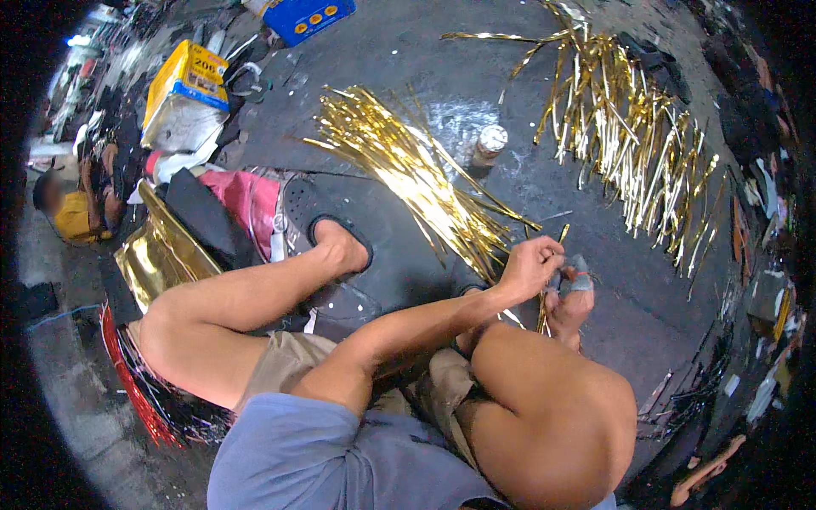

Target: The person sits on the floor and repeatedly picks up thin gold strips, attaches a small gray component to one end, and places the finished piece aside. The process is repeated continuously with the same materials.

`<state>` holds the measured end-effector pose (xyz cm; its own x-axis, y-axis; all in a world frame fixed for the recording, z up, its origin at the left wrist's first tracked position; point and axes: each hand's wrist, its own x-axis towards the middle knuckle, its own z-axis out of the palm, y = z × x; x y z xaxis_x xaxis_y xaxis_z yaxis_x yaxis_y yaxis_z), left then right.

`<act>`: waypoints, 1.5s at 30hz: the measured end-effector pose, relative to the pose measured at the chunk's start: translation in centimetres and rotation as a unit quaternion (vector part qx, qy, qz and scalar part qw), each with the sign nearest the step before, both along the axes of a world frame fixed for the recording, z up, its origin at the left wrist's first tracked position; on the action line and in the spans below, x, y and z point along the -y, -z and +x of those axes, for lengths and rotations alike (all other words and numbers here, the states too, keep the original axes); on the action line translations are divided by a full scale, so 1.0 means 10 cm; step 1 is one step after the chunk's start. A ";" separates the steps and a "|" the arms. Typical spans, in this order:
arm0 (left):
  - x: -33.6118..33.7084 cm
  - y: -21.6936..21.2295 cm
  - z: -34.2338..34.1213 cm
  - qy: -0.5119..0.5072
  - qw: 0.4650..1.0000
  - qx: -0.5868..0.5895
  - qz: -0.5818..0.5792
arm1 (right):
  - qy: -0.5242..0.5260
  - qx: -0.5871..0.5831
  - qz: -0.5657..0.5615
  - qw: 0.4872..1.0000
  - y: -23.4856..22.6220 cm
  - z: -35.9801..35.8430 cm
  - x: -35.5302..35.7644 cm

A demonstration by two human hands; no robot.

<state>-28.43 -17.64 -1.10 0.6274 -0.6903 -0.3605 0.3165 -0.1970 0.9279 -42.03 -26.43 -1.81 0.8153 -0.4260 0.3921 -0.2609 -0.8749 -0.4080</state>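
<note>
My left hand (529, 269) is closed in a pinch beside my right knee, its fingertips meeting those of my right hand. My right hand (571, 304), with grey coverings on some fingers, is also closed. A few narrow gold foil strips (541, 318) run between the hands, poking out above and hanging below; the exact grip is partly hidden. Left of the hands, a loose bundle of gold foil strips (399, 166) lies slantwise on the dark floor mat, its lower end close to my left wrist. A gold fringe (637, 144) is spread at the far right.
A white-topped container (490, 144) stands between bundle and fringe. Far left are a yellow-and-blue box (185, 89), a pink bag (246, 200) and a gold foil sheet (166, 259). A blue box (308, 19) sits farther back. Red tinsel (127, 382) lies beside my left leg; another person (81, 212) is beyond.
</note>
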 end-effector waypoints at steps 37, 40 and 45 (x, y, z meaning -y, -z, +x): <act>-0.57 -0.68 1.16 -0.263 0.934 -0.174 -0.169 | -0.172 0.056 0.129 0.975 -1.03 1.35 -0.37; -0.63 -0.73 1.44 -0.330 0.913 -0.177 -0.165 | -0.212 0.073 0.128 0.966 -1.02 1.29 -0.38; -1.00 -0.38 2.30 -0.400 0.875 -0.202 -0.182 | -0.253 0.030 0.148 0.955 -0.97 1.05 -0.43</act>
<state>-5.47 -7.65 2.72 0.8348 -0.2030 -0.5118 0.5344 0.5224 0.6645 -31.50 -22.14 7.90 0.9262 -0.0825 0.3678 0.1969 -0.7262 -0.6587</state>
